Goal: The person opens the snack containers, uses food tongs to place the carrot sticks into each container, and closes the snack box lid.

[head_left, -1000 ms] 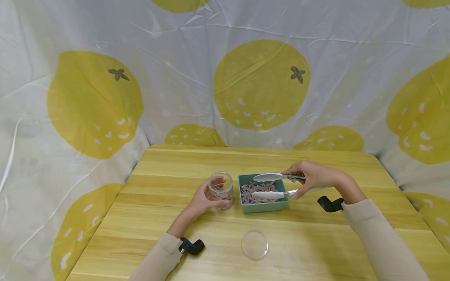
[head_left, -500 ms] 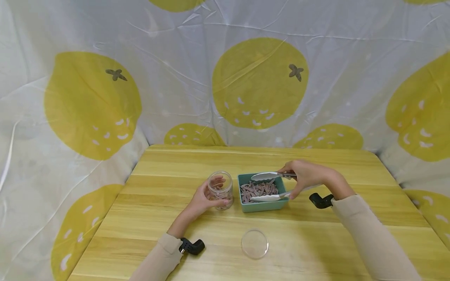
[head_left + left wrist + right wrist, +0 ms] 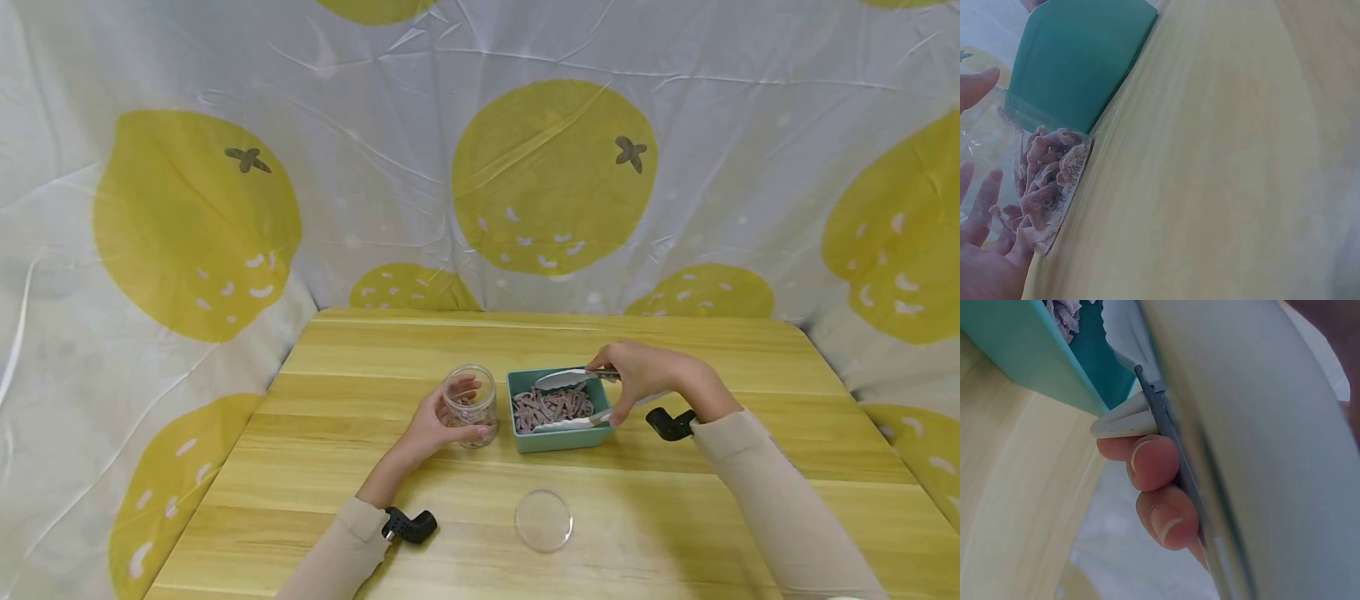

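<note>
On the wooden table stands a teal rectangular box (image 3: 558,441) with a heap of pale brownish-pink dusted strips (image 3: 551,405) inside. My right hand (image 3: 651,375) grips metal tongs (image 3: 562,380) with white scalloped tips. The tongs' arms are spread apart, both tips within the box opening, one by its far side and one by its near side. To the left of the box, my left hand (image 3: 429,429) holds an uncapped clear jar (image 3: 480,408) upright, thumb on the near side and fingers behind. Similar strips (image 3: 1047,175) lie at the jar's bottom in the left wrist view.
A clear round lid (image 3: 543,521) lies flat on the table (image 3: 645,517) in front of the box. A lemon-print curtain (image 3: 390,167) surrounds the table at the back and sides. Black wrist-camera mounts (image 3: 408,527) stick out from both sleeves.
My right hand and the tongs have shifted left, deeper over the box. The near tip has dropped toward the near wall as the arms spread wider. The left hand and jar stay put.
</note>
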`<move>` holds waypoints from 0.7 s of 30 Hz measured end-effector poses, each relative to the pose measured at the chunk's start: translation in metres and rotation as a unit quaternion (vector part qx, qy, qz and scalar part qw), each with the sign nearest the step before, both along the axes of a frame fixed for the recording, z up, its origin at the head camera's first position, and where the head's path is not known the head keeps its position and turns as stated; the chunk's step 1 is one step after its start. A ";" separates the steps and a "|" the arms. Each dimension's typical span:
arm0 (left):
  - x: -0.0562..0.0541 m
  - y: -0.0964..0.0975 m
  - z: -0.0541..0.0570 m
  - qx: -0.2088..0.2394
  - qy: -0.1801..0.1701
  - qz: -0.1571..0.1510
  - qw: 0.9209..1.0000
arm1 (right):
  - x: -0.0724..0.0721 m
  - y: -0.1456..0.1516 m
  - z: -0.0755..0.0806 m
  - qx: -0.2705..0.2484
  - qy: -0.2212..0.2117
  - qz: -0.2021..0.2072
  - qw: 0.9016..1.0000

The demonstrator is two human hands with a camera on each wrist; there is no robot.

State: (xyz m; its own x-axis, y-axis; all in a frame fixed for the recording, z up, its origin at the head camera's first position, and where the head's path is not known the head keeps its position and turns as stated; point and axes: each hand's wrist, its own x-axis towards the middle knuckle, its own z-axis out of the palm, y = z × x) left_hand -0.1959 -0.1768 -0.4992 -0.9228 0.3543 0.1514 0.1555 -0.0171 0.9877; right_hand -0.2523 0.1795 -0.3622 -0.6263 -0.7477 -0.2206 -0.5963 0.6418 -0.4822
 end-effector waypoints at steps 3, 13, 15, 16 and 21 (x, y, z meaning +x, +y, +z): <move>0.000 0.001 0.000 -0.001 0.001 0.000 1.000 | -0.001 -0.003 0.001 0.003 0.001 0.005 1.000; 0.000 0.002 0.003 0.002 0.001 0.003 1.000 | -0.003 -0.007 0.001 0.024 -0.019 0.001 1.000; 0.001 0.002 0.003 0.002 -0.001 0.004 1.000 | -0.002 -0.008 0.000 0.025 -0.022 0.003 0.999; 0.001 0.002 0.003 0.001 0.000 0.004 1.000 | -0.002 -0.008 0.000 0.024 -0.023 0.003 0.999; 0.000 0.003 0.003 -0.002 -0.001 0.006 1.000 | -0.001 -0.010 0.000 0.015 -0.038 0.009 0.999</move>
